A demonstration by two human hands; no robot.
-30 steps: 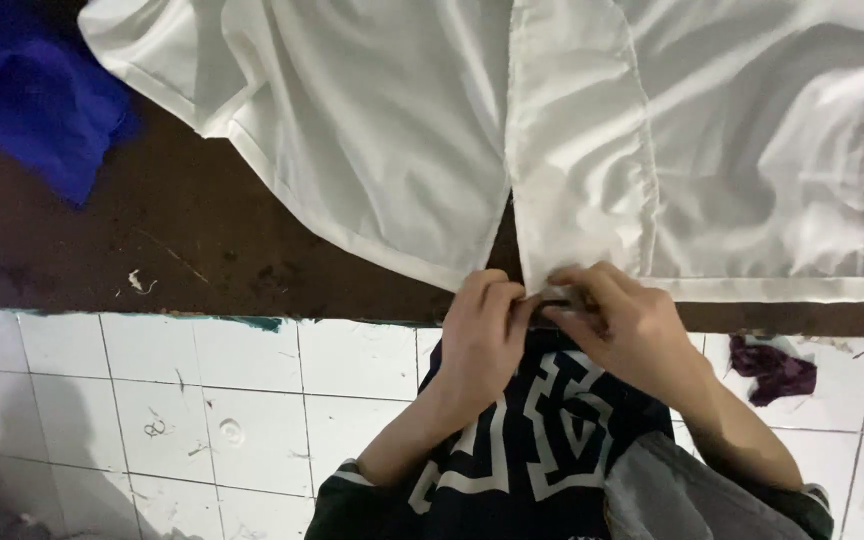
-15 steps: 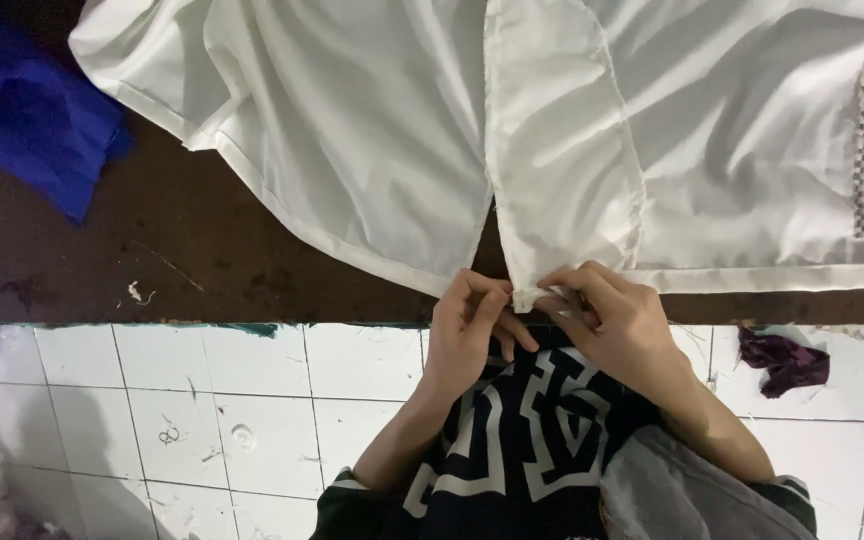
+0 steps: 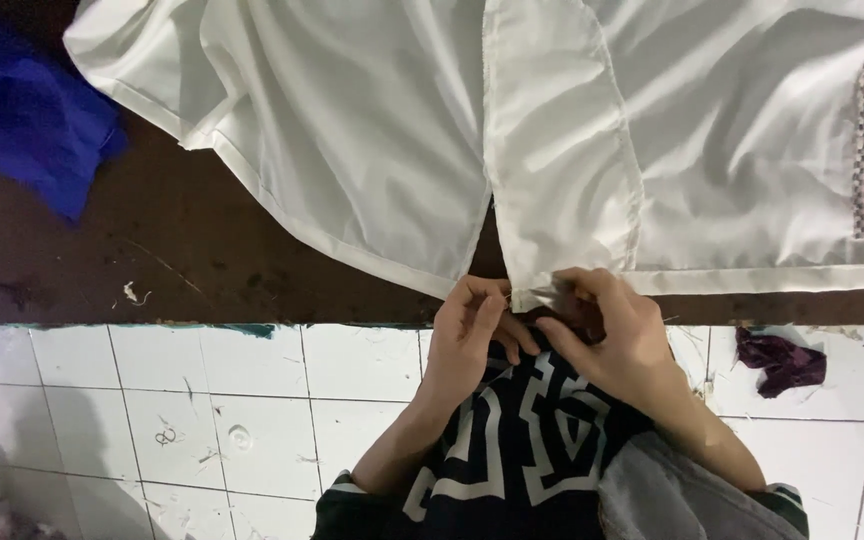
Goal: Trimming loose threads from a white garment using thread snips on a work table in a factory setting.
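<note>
At the dark counter's [image 3: 202,270] near edge, the left hand [image 3: 467,335] and right hand [image 3: 607,335] pinch with closed fingers the hem corner of a thin, limp white woven garment [image 3: 372,130], likely light and slippery, spread toward the far edge.

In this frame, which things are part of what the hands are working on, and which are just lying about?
In use:
- white garment, spread on the dark table
- its hem corner, pinched between left hand and right hand

Lying about:
- blue cloth, on the table's far left
- purple scrap, on the tiled floor
</note>
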